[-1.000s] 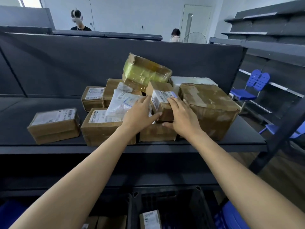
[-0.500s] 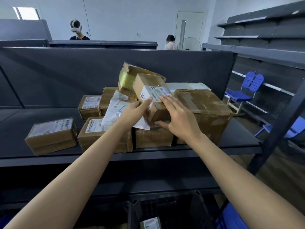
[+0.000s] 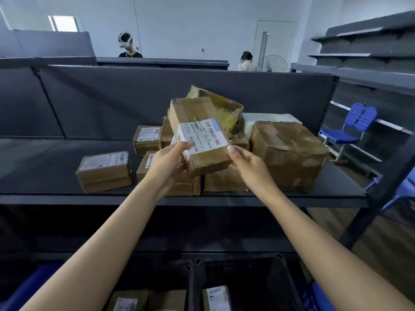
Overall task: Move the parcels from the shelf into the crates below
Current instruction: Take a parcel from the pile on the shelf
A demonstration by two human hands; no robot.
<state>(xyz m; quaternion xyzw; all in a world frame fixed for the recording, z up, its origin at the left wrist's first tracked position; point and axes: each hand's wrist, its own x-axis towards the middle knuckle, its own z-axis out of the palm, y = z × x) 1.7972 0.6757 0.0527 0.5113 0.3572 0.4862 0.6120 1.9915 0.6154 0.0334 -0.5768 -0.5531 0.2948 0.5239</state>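
Observation:
A long cardboard parcel [image 3: 197,122] with a white label is raised above the pile, tilted towards me. My left hand [image 3: 170,162] grips its near left corner and my right hand [image 3: 249,162] grips its near right corner. Below it, several brown parcels lie on the dark shelf [image 3: 56,162]: a big box [image 3: 289,153] at the right, a flat one [image 3: 104,171] at the left, a yellow-taped one [image 3: 226,106] at the back. Under the shelf, black crates [image 3: 280,279] hold a few labelled parcels [image 3: 216,298].
Two other persons [image 3: 129,47] stand behind the shelf's back panel. Blue chairs [image 3: 350,129] and more dark shelving [image 3: 370,48] are at the right. A slanted shelf post [image 3: 381,187] runs down the right side. A blue crate edge [image 3: 24,292] shows at bottom left.
Both hands have lifted the labelled parcel off the pile, up and towards me. The white plastic mailer that lay under my left hand is now hidden behind hand and parcel.

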